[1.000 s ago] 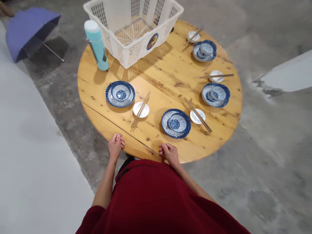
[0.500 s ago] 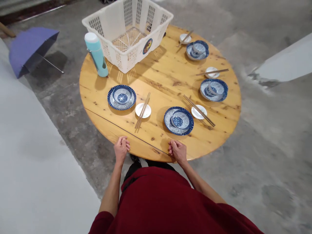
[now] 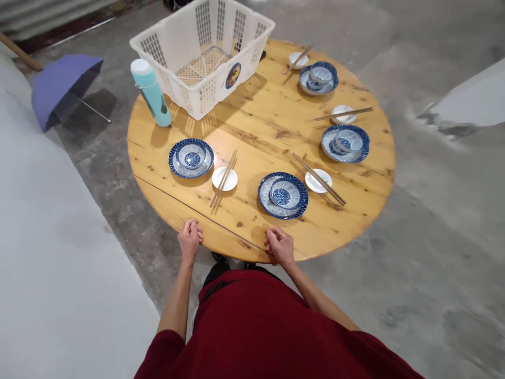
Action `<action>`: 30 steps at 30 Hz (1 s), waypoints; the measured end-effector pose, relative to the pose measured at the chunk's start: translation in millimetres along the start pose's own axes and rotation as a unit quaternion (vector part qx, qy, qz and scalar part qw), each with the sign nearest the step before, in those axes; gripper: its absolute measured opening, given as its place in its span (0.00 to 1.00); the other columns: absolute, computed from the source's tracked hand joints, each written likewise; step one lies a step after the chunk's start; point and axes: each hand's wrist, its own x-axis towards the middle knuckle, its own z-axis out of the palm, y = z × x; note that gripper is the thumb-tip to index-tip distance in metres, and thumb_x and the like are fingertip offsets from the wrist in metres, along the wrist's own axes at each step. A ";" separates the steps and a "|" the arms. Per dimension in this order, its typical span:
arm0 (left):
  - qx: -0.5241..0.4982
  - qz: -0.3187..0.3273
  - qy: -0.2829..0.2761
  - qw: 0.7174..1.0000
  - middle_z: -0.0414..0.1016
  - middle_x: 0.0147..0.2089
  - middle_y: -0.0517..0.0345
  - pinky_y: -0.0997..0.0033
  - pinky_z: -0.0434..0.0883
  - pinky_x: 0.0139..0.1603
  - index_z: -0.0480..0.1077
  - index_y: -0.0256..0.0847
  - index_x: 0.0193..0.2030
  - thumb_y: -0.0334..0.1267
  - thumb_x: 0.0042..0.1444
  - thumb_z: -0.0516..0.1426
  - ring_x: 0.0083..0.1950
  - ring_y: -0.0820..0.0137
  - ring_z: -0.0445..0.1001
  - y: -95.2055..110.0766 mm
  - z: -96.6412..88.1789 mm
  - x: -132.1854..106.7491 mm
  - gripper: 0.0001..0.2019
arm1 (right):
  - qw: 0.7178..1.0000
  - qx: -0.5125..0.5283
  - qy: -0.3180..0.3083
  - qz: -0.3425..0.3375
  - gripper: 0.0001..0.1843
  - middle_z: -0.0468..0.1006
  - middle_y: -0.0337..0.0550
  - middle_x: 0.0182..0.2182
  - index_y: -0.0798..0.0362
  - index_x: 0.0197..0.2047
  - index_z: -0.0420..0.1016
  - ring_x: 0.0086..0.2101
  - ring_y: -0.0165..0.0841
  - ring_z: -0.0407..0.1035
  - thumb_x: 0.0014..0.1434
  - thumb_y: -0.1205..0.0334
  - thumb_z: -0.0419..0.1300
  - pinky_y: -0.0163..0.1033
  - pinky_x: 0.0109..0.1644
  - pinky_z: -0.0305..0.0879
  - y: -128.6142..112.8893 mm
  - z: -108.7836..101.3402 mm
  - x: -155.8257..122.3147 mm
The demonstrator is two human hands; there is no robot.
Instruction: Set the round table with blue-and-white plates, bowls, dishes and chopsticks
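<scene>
My left hand (image 3: 190, 238) and my right hand (image 3: 279, 245) both rest on the near rim of a round wooden table (image 3: 260, 126), fingers curled over its edge. Just beyond my right hand stands a blue patterned plate with a bowl in it (image 3: 283, 193). A small white dish with chopsticks across it (image 3: 224, 178) lies ahead of my left hand, and another blue plate and bowl (image 3: 191, 157) sits further left. To the right a second white dish with chopsticks (image 3: 318, 180) lies on the wood.
A white plastic basket (image 3: 203, 52) stands at the table's far side beside a teal flask (image 3: 151, 92). Two more blue place settings (image 3: 345, 142) (image 3: 318, 78) with white dishes sit on the right. A purple umbrella (image 3: 63, 87) lies on the concrete floor at left.
Both hands stay on the table's edge. The camera view has shifted slightly, so the table appears a little further left and up than before.
</scene>
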 end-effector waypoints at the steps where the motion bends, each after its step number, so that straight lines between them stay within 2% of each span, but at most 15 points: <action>1: 0.004 0.003 0.005 1.000 0.72 0.26 0.64 0.78 0.69 0.20 0.73 0.40 0.41 0.48 0.61 0.54 0.19 0.76 0.70 0.0 1.1 -0.1 0.14 | 1.000 0.004 -0.006 -0.004 0.23 0.71 0.35 0.16 0.49 0.29 0.71 0.14 0.30 0.63 0.50 0.36 0.63 0.35 0.15 0.59 1.0 -1.1 0.0; 6: 0.030 0.013 0.047 0.998 0.71 0.25 0.65 0.79 0.67 0.19 0.73 0.40 0.40 0.47 0.59 0.53 0.19 0.77 0.69 -0.5 6.2 1.9 0.14 | 0.998 0.021 -0.049 -0.038 0.18 0.71 0.35 0.17 0.49 0.31 0.71 0.15 0.30 0.64 0.52 0.41 0.62 0.35 0.18 0.60 4.1 -8.1 1.7; 10: 0.051 0.013 0.085 0.995 0.72 0.24 0.64 0.80 0.67 0.20 0.73 0.39 0.40 0.47 0.58 0.52 0.19 0.77 0.69 1.0 12.1 3.1 0.15 | 0.992 0.017 -0.111 -0.066 0.16 0.73 0.36 0.19 0.50 0.31 0.72 0.16 0.30 0.67 0.52 0.45 0.61 0.34 0.20 0.63 1.1 -19.3 4.4; 14: 0.058 0.013 0.114 0.992 0.72 0.25 0.63 0.79 0.67 0.21 0.72 0.38 0.40 0.46 0.57 0.50 0.20 0.77 0.69 2.5 18.7 0.3 0.15 | 0.985 0.034 -0.163 -0.042 0.19 0.75 0.36 0.20 0.51 0.34 0.74 0.18 0.30 0.69 0.51 0.44 0.62 0.33 0.20 0.66 1.4 -39.8 4.4; 17: 0.067 0.015 0.134 0.989 0.72 0.26 0.63 0.79 0.67 0.22 0.72 0.38 0.41 0.45 0.57 0.50 0.20 0.77 0.69 1.4 23.2 -2.7 0.15 | 0.984 0.055 -0.171 -0.018 0.22 0.76 0.36 0.22 0.52 0.36 0.74 0.18 0.29 0.69 0.49 0.42 0.63 0.32 0.19 0.65 7.3 -62.8 1.9; 24: 0.110 0.029 0.207 0.972 0.71 0.24 0.64 0.77 0.66 0.25 0.73 0.41 0.39 0.41 0.58 0.51 0.21 0.74 0.69 -5.7 31.5 1.1 0.12 | 0.987 0.092 -0.134 -0.004 0.26 0.77 0.37 0.23 0.53 0.37 0.76 0.18 0.29 0.69 0.48 0.38 0.66 0.34 0.22 0.66 33.3 -128.6 -9.0; 27: 0.120 0.027 0.219 0.968 0.71 0.23 0.64 0.76 0.66 0.25 0.74 0.41 0.40 0.40 0.59 0.51 0.21 0.74 0.69 -7.8 31.7 4.2 0.12 | 0.992 0.093 -0.087 0.001 0.25 0.78 0.39 0.23 0.53 0.37 0.77 0.19 0.30 0.71 0.50 0.39 0.66 0.35 0.24 0.68 53.6 -156.5 -15.8; 30: 0.111 0.022 0.212 0.971 0.71 0.23 0.64 0.76 0.65 0.23 0.73 0.41 0.40 0.40 0.59 0.49 0.20 0.74 0.69 -8.2 30.9 5.7 0.12 | 0.996 0.081 -0.014 0.025 0.24 0.79 0.43 0.24 0.53 0.36 0.79 0.22 0.33 0.73 0.48 0.40 0.67 0.36 0.25 0.70 81.2 -183.1 -24.9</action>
